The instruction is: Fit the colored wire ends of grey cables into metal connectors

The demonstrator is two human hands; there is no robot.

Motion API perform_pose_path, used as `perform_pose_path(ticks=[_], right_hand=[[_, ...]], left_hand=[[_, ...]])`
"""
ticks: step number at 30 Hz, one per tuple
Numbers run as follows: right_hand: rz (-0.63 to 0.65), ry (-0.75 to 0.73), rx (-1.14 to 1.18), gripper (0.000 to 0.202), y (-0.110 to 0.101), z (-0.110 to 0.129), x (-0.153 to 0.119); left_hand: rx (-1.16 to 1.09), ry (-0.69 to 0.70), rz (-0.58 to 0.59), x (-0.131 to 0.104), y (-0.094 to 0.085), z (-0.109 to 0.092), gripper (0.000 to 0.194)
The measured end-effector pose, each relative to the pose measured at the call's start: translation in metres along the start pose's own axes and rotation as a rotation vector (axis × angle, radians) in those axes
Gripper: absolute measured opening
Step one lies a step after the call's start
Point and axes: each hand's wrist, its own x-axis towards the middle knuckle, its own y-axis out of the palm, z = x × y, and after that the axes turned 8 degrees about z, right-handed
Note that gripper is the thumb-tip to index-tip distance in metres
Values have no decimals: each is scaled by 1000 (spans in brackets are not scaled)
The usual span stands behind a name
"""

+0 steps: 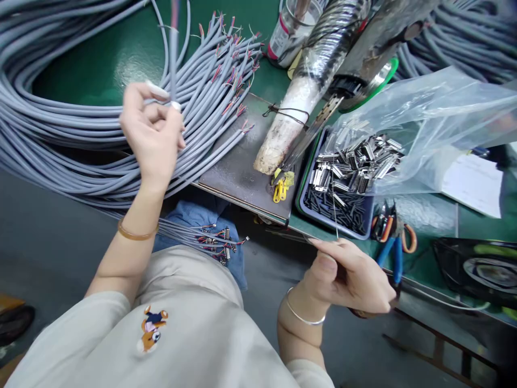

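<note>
My left hand point(151, 129) is closed in a pinch on a grey cable point(173, 70), whose stripped, reddish end points upward and is blurred. Behind that hand lies a large bundle of grey cables point(202, 118) with colored wire ends showing. My right hand point(347, 275) is closed in front of the table edge, thumb and forefinger pinching a thin wire-like strand point(335, 210). The strand rises over a blue tray point(367, 218) holding metal connector shells point(355, 167) and short black sleeves point(329, 205). What else the right fingers may hold is hidden.
Pliers point(393, 242) with blue and orange handles lie right of the tray. A soldering tool stand point(283, 129), a jar point(288, 32), a plastic bag point(436, 124) and paper point(472, 180) occupy the green table. Finished-looking cable ends point(220, 242) rest on blue cloth by my lap.
</note>
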Motion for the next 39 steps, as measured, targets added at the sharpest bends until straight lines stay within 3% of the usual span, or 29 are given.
perform_pose_path(ticks=[4,6,8,10,13,14,15,17,21,24,27,33,39], right_hand=[[-12,6,23,20,0,-3,2],[3,14,53,20,1,-3,4],[8,27,83,20,1,-3,5],[-3,47,102,20,2,0,6],[-41,175,99,17,4,7,8],[-32,261,106,16,6,10,9],[-11,362,113,17,7,13,10],[70,556,134,21,11,18,13],[236,768,243,24,20,18,12],[297,853,364,21,27,15,8],[324,926,452,18,33,13,5],[420,857,507,23,40,18,9],[377,709,389,16,43,23,7]], left_hand=[[-235,-105,109,11,-11,-11,38],[-304,-131,161,6,-18,-35,41],[-439,-199,290,-7,-27,-68,38],[-577,-299,566,-28,-33,-100,24],[-679,-625,1270,-63,-30,-123,24],[-711,-735,1404,-74,-25,-123,25],[-768,-824,1428,-85,-18,-120,27],[-782,-943,1277,-102,-4,-108,35],[-629,-868,1031,-117,9,-89,36],[-548,-765,978,-118,7,-86,30],[-516,-719,1002,-116,5,-86,22],[-628,-719,905,-113,18,-87,37],[-647,-755,824,-111,20,-89,42]])
